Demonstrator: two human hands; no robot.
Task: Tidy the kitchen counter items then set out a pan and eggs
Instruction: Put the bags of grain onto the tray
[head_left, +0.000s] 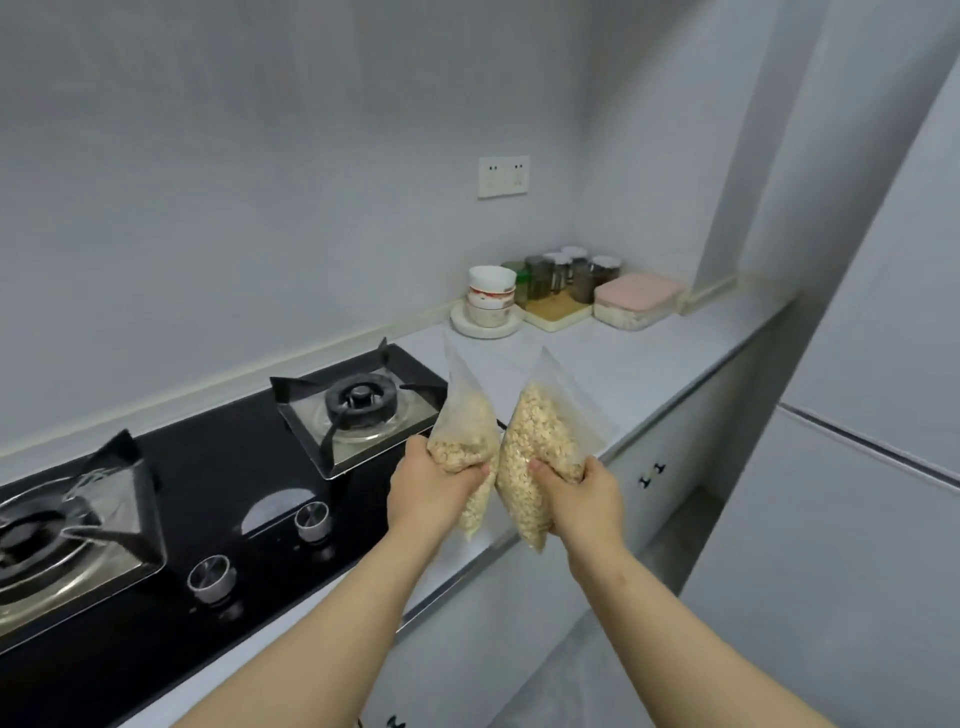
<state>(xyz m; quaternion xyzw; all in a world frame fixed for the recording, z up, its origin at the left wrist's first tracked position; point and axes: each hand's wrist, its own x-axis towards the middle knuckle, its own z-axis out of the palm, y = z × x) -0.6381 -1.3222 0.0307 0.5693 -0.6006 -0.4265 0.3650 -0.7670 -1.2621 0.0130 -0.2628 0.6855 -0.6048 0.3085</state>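
Well beyond the bags (537, 436): bowls (491, 297), jars (563, 276), a pink-lidded box (636, 299).

Single head-worn view, angled forward and down, close over the counter (649, 358), hob (218, 467) at left

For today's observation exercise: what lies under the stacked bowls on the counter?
The stacked bowls stand on a round white plate; only its rim shows, its middle hidden beneath them.
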